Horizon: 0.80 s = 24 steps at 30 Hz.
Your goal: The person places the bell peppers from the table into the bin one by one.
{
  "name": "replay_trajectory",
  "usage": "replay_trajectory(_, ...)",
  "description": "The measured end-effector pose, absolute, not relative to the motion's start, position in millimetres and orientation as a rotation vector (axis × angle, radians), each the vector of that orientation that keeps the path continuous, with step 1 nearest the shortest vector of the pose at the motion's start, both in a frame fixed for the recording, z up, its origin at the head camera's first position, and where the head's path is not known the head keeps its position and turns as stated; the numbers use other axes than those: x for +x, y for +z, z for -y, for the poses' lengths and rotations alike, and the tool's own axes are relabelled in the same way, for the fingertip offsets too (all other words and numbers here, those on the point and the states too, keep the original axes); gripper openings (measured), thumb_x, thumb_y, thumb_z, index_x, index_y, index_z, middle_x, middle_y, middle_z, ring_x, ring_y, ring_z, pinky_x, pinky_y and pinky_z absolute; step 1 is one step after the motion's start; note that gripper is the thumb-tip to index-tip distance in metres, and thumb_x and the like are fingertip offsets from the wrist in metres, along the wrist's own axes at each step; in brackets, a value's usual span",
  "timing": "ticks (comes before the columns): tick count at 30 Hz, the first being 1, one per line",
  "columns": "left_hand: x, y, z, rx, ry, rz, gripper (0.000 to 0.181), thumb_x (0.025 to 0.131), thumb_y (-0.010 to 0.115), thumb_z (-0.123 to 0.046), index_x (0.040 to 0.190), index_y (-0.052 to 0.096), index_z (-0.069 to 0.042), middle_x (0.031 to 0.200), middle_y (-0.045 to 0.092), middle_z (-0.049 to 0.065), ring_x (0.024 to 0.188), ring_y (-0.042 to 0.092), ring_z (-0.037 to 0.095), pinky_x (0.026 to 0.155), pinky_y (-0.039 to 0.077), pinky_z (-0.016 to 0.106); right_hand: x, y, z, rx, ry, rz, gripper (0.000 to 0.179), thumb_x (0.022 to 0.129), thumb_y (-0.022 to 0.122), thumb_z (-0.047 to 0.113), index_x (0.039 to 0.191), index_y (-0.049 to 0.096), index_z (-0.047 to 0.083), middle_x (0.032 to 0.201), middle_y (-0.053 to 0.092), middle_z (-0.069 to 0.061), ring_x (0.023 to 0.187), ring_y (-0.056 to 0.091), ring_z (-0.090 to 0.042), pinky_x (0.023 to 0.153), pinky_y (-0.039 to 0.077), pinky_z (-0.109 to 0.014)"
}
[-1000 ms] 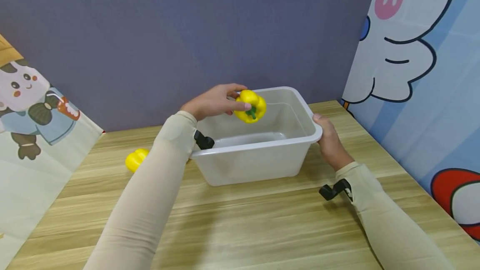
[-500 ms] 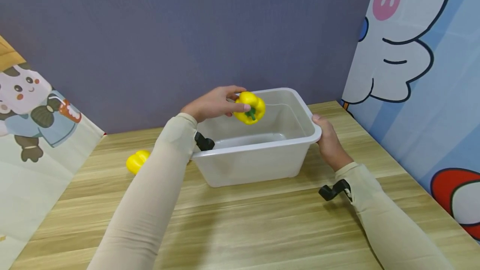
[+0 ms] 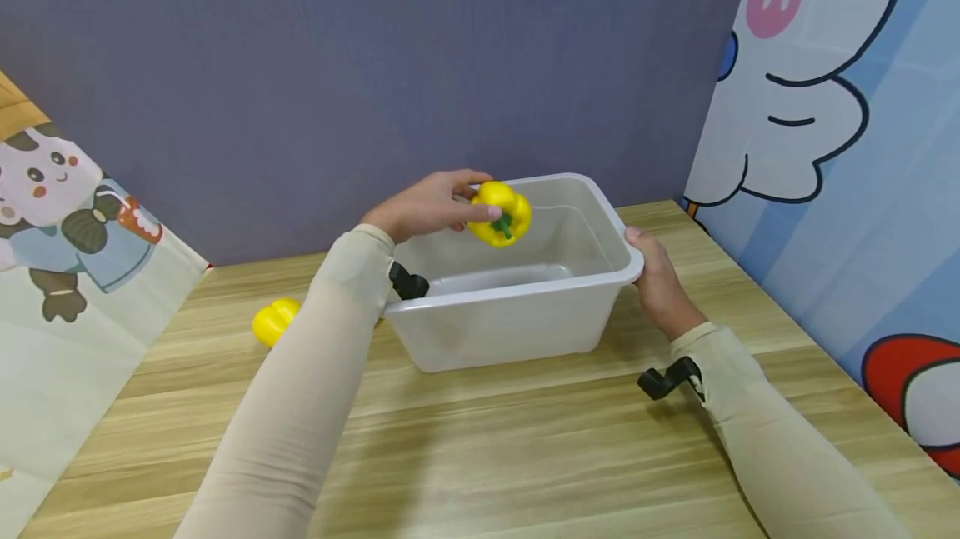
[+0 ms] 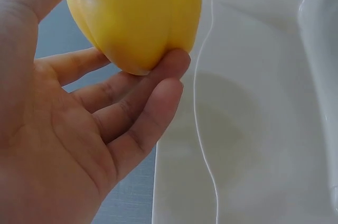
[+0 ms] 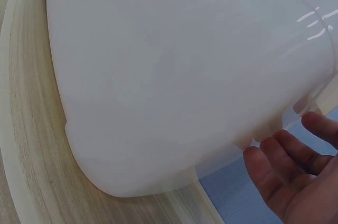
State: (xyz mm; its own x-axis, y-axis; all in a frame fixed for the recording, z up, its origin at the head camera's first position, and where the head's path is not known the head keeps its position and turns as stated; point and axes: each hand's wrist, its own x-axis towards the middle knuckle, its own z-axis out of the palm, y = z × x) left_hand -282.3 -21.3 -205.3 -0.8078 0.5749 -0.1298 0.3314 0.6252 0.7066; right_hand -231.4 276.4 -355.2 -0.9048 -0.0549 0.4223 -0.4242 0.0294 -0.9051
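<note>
Wooden table [image 3: 487,456]; hands [image 3: 423,206] [image 3: 662,287]: left pinching pepper [image 3: 517,210] over tub [image 3: 502,331], right holding rim [image 3: 525,288].

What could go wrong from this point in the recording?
The left hand holds one yellow pepper by thumb and fingertips over the white bin; its smooth skin might slip. The black bracket at the left wrist looks close to the bin's near rim and could catch. Another yellow pepper, partly hidden by the left sleeve, might get knocked if that arm swings back.
</note>
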Motion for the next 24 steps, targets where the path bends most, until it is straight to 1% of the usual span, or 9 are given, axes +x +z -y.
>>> replay_trajectory(4,-296.8,-216.8,23.5,0.726,1.004,-2.497,0.068,0.08,0.07,-0.044,0.138,0.041,-0.023,0.129,0.048,0.001,0.103,0.055,0.016,0.085,0.048,0.034,-233.1,-356.1,-277.8,0.525,1.941,2.052,0.047,0.101,0.027,0.031,0.102,0.057,-0.005,0.085,0.059,-0.005,0.075,0.054,-0.016,0.064,0.045,-0.032)
replay_trajectory(7,-303.5,-223.3,25.5,0.736,1.007,-2.504,0.07,0.076,0.071,-0.05,0.136,0.043,-0.026,0.127,0.049,-0.002,0.102,0.055,0.014,0.085,0.048,0.034,-233.8,-356.5,-278.6,0.554,1.931,2.061,0.045,0.102,0.025,0.029,0.101,0.059,-0.001,0.086,0.059,-0.007,0.076,0.054,-0.017,0.064,0.045,-0.032)
replay_trajectory(10,-306.1,-226.6,26.8,0.749,1.003,-2.512,0.072,0.074,0.071,-0.054,0.135,0.044,-0.027,0.125,0.05,-0.004,0.1,0.056,0.014,0.084,0.049,0.034,-234.0,-356.9,-278.3,0.549,1.927,2.063,0.045,0.102,0.025,0.029,0.102,0.059,-0.001,0.088,0.06,-0.007,0.077,0.054,-0.017,0.065,0.045,-0.032)
replay_trajectory(14,-307.1,-228.4,27.3,0.757,1.008,-2.513,0.075,0.072,0.072,-0.055,0.136,0.043,-0.026,0.125,0.05,-0.003,0.099,0.057,0.015,0.085,0.048,0.036,-233.6,-357.2,-276.8,0.507,1.93,2.05,0.048,0.101,0.027,0.032,0.102,0.057,-0.006,0.087,0.061,-0.004,0.077,0.054,-0.016,0.066,0.045,-0.032)
replay_trajectory(18,-307.1,-228.6,27.1,0.753,1.006,-2.516,0.075,0.073,0.071,-0.054,0.136,0.042,-0.026,0.126,0.05,-0.002,0.098,0.057,0.015,0.085,0.048,0.036,-233.1,-357.3,-275.8,0.491,1.93,2.046,0.051,0.1,0.028,0.034,0.103,0.054,-0.01,0.085,0.06,-0.003,0.075,0.054,-0.016,0.064,0.045,-0.032)
replay_trajectory(21,-306.4,-227.3,27.6,0.752,1.038,-2.507,0.07,0.077,0.068,-0.053,0.136,0.043,-0.024,0.125,0.052,-0.001,0.097,0.059,0.016,0.085,0.048,0.036,-233.0,-356.6,-275.5,0.498,1.929,2.047,0.051,0.1,0.028,0.034,0.103,0.053,-0.01,0.085,0.06,-0.004,0.076,0.054,-0.017,0.064,0.045,-0.033)
replay_trajectory(24,-305.9,-225.1,28.2,0.78,1.103,-2.491,0.062,0.083,0.063,-0.051,0.135,0.045,-0.022,0.119,0.057,-0.002,0.096,0.061,0.016,0.085,0.048,0.035,-233.2,-355.9,-275.9,0.504,1.932,2.05,0.05,0.1,0.028,0.033,0.104,0.054,-0.01,0.087,0.061,-0.004,0.077,0.055,-0.017,0.065,0.045,-0.033)
